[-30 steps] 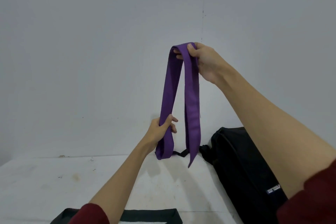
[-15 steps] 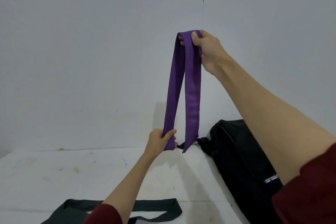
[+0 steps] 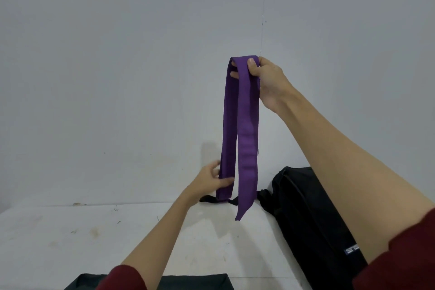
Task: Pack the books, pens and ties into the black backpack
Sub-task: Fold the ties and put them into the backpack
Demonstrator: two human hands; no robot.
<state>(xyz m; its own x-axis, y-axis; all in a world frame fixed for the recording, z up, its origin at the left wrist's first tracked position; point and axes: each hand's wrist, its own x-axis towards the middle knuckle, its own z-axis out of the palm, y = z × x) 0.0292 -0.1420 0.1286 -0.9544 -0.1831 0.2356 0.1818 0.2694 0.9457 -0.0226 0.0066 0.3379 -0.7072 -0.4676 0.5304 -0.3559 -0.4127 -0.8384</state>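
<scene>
Purple tie (image 3: 247,125): folded double, pinched at fold by right hand (image 3: 266,80); left hand (image 3: 209,179) half-open, fingers (image 3: 226,181) touching one strand. Black backpack (image 3: 313,219): on counter (image 3: 70,238), tie not yet packed.

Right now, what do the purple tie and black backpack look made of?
Purple tie: soft woven fabric, matte to faintly sheened; it hangs limp, folded over the right hand. Black backpack: looks like matte synthetic cloth, with stitched seams and a small sewn label.

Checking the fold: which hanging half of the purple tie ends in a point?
The right half, nearer the backpack; it hangs lower. The left hand touches the other half.
</scene>
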